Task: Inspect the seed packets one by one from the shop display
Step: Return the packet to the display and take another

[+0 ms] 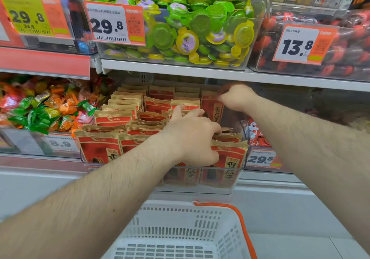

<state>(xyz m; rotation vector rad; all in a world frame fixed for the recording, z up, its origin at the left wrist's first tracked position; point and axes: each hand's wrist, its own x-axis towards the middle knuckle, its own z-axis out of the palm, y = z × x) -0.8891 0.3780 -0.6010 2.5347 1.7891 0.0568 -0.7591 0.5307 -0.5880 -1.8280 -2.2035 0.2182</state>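
Several red and tan seed packets (112, 118) stand in rows inside a clear plastic bin (200, 190) on the lower shelf. My left hand (192, 136) reaches into the bin's right half, fingers curled down among the packet tops; what they hold is hidden. My right hand (236, 98) is farther back, blurred, pinching the top edge of an upright seed packet (212, 108) lifted above the others.
A white shopping basket (180, 234) with an orange handle sits below the shelf. A bin of green and yellow jelly cups (190, 28) is on the shelf above. Wrapped candies (40, 108) fill the bin to the left, red snacks (254, 134) the one to the right.
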